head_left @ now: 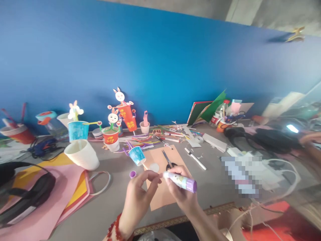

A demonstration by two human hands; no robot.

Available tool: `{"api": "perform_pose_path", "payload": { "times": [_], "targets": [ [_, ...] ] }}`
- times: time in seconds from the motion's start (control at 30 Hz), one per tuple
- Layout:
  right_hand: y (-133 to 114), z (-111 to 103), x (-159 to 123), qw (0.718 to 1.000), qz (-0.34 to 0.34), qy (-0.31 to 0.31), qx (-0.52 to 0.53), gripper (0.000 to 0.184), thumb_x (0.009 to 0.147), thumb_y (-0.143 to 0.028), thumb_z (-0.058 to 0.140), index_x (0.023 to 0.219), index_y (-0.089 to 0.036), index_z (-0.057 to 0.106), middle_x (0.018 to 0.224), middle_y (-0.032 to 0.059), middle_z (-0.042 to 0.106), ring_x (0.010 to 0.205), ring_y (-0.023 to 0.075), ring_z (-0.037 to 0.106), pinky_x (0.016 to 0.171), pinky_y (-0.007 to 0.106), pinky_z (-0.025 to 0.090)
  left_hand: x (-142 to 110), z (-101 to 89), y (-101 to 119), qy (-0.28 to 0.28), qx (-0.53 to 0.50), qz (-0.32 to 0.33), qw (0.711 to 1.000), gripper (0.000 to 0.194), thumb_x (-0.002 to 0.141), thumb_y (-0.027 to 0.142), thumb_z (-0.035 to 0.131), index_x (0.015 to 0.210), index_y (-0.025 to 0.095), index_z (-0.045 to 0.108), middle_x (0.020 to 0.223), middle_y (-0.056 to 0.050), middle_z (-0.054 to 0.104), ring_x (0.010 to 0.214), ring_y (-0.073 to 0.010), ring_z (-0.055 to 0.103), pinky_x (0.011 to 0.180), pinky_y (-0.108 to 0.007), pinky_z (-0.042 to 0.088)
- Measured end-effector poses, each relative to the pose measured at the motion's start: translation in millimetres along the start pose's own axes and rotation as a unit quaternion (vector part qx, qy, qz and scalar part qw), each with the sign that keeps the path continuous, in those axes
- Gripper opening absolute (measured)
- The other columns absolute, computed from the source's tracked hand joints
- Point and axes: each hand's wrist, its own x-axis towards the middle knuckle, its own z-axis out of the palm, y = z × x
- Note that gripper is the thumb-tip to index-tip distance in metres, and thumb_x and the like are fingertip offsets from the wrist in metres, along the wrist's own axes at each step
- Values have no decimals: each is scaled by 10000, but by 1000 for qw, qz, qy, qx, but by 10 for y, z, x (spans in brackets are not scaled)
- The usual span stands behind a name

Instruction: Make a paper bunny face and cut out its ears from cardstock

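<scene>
A glue stick (pixel 178 180) with a white and purple barrel is gripped in my right hand (pixel 184 195), its tip pointing left. Thumb and forefinger of my left hand (pixel 140 192) are pinched together right by that tip; a tiny pinkish bit there is too small to name. Beneath both hands lies a sheet of orange paper (pixel 163 197). On it rest black-handled scissors (pixel 167 158), partly covered by my right hand, and a white paper disc (pixel 154 167). The purple cap (pixel 132 174) stands left of the sheet, near a tilted blue-painted paper cup (pixel 137 156).
Rabbit-faced paper cup figures (pixel 111 135) stand at the back left, by stacked white cups (pixel 82 154). A white pen (pixel 195 159) lies right of the sheet. Headphones (pixel 27 194) rest on coloured paper at left. Cables (pixel 292 177) and another person's hand (pixel 311 137) are at right.
</scene>
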Motion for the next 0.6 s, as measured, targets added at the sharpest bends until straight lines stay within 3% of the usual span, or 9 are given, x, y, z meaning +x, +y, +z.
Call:
{"api": "perform_pose_path", "payload": {
  "times": [0.23, 0.43, 0.6],
  "targets": [
    [-43, 68, -35, 1000, -14, -10, -13, 67, 878, -235, 653, 931, -233, 611, 812, 22, 729, 657, 161, 674, 574, 238, 516, -37, -36, 38, 7, -1, -7, 1000, 173, 882, 195, 569, 752, 212, 682, 722, 19, 751, 677, -159, 696, 705, -249, 509],
    [42, 71, -5, 999, -5, -38, -18, 55, 893, -255, 624, 923, -221, 593, 716, -5, 658, 544, 138, 593, 498, 234, 472, -85, -61, 52, 16, -2, 9, 1000, 162, 850, 162, 569, 730, 215, 665, 729, 16, 751, 676, -162, 696, 682, -247, 509],
    [54, 30, 15, 998, -31, 8, -50, 55, 871, -243, 640, 912, -218, 612, 732, 2, 633, 565, 145, 599, 510, 244, 477, -99, -69, 17, 19, -9, -8, 1000, 175, 880, 185, 580, 728, 218, 660, 719, 21, 749, 674, -158, 700, 708, -250, 524]
  ]
}}
